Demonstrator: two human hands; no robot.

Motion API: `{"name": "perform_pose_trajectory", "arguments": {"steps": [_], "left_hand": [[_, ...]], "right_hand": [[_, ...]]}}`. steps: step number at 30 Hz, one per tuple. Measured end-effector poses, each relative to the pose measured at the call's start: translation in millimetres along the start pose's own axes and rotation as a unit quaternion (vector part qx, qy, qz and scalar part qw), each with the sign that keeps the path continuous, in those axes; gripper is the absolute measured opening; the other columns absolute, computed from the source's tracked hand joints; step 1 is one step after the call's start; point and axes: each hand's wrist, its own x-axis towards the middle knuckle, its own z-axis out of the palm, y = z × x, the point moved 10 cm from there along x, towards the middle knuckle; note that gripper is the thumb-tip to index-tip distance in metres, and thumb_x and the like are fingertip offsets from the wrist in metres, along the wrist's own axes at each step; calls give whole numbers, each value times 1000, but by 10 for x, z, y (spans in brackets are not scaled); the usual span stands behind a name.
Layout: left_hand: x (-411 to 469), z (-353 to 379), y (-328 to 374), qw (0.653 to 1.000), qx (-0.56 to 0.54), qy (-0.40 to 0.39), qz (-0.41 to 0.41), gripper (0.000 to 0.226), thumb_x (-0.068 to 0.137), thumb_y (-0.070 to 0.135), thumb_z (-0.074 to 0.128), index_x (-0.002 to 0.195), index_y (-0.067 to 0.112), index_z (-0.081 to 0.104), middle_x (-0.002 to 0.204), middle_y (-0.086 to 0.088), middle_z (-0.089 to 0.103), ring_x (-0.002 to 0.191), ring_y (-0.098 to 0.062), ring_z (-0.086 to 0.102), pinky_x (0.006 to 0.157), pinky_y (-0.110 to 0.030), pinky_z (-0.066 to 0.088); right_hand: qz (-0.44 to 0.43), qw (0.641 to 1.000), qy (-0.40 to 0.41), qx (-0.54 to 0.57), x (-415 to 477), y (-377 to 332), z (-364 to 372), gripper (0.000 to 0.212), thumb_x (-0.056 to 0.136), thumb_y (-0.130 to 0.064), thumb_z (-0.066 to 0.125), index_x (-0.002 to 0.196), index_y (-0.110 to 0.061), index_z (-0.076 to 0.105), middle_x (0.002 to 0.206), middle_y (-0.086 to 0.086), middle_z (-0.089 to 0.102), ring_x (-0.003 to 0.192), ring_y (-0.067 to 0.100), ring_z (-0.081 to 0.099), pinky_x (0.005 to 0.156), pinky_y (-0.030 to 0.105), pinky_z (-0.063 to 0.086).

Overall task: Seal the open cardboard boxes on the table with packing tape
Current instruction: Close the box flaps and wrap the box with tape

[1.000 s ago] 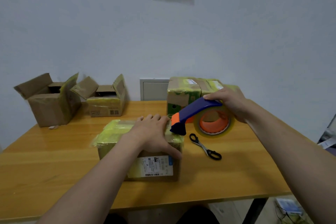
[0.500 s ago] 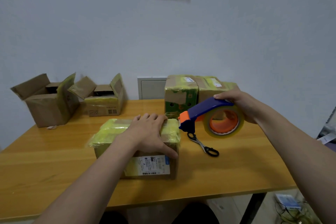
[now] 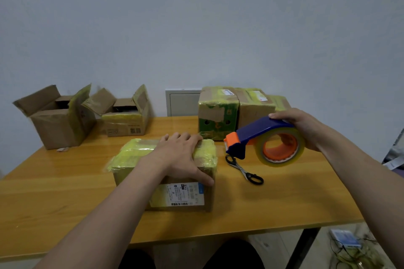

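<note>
Here the left hand (image 3: 181,155) is pressing flat on the taped box (image 3: 166,172) while the right hand (image 3: 299,126) is gripping the tape dispenser (image 3: 266,140) beside it.

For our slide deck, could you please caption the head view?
Left hand presses on the taped box while the right hand holds the tape dispenser beside it.
</note>
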Motion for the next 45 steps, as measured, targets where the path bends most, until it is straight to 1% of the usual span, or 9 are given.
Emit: {"name": "perform_pose_trajectory", "arguments": {"steps": [6, 12, 22, 24, 31, 34, 36, 39, 45], "left_hand": [[-30, 47, 19, 1000, 24, 5, 12, 128, 59, 101, 55, 161, 49, -4, 161, 2, 29, 145, -27, 30, 125, -56, 17], [-1, 53, 18, 1000, 27, 10, 12, 130, 58, 102, 53, 161, 49, -7, 160, 3, 31, 144, -26, 31, 124, -56, 19], [22, 68, 21, 1000, 21, -9, 3, 131, 58, 100, 57, 162, 48, -4, 159, 1, 30, 144, -28, 31, 123, -56, 21], [24, 54, 24, 1000, 17, -16, 1, 131, 58, 99, 58, 162, 48, -4, 159, 1, 31, 143, -28, 31, 122, -55, 22], [-11, 42, 31, 999, 31, 18, 12, 132, 58, 104, 48, 161, 46, -9, 159, 1, 31, 139, -26, 33, 120, -53, 25], [-54, 6, 103, 998, 28, 48, 41, 124, 64, 101, 48, 159, 50, -13, 171, 5, 11, 153, -27, 19, 125, -58, 15], [-107, -79, 254, 990, 29, 90, 104, 108, 72, 94, 52, 159, 54, 1, 173, 14, 1, 158, -19, 7, 128, -57, 8], [-197, -141, 444, 975, 35, 122, 182, 84, 82, 82, 57, 153, 48, 28, 168, 20, 21, 154, -9, 14, 125, -45, 22], [-161, -164, 604, 970, 85, 119, 194, 63, 85, 74, 61, 135, 40, 45, 149, 16, 41, 141, -16, 27, 108, -41, 39]], "right_hand": [[-21, 997, 0, -70, 70, -74, 92, 27, 98, -33, 61, 96, -8, 71, 84, 12, 73, 73, 23, 68, 66, 28, 55], [-39, 987, 3, -158, 198, -225, 229, 44, 90, -45, 71, 86, -1, 74, 84, 18, 74, 74, 29, 67, 79, 42, 55], [-73, 972, 4, -222, 213, -464, 382, 71, 66, -61, 71, 89, 7, 74, 83, 30, 66, 70, 30, 56, 71, 41, 45], [-68, 972, 6, -224, 241, -506, 384, 77, 63, -64, 72, 88, 9, 71, 73, 25, 61, 66, 28, 52, 68, 40, 42], [-23, 949, -7, -313, 221, -15, 661, 45, 86, -37, 73, 51, -14, 58, 42, -9, 42, 39, 7, 36, 51, 25, 33], [-23, 948, 13, -317, 274, 66, 658, 45, 85, -38, 73, 49, -18, 56, 40, -9, 43, 38, 7, 36, 52, 27, 35], [-32, 949, 32, -312, 297, 23, 644, 44, 84, -39, 73, 49, -18, 57, 41, -8, 42, 42, 12, 37, 53, 30, 36], [-35, 942, 66, -326, 310, -3, 600, 47, 83, -43, 73, 48, -18, 57, 39, -8, 42, 46, 15, 39, 54, 32, 37], [-31, 942, 138, -303, 269, 44, 415, 49, 85, -46, 72, 50, -14, 60, 43, -4, 48, 47, 16, 43, 53, 33, 38]]}}
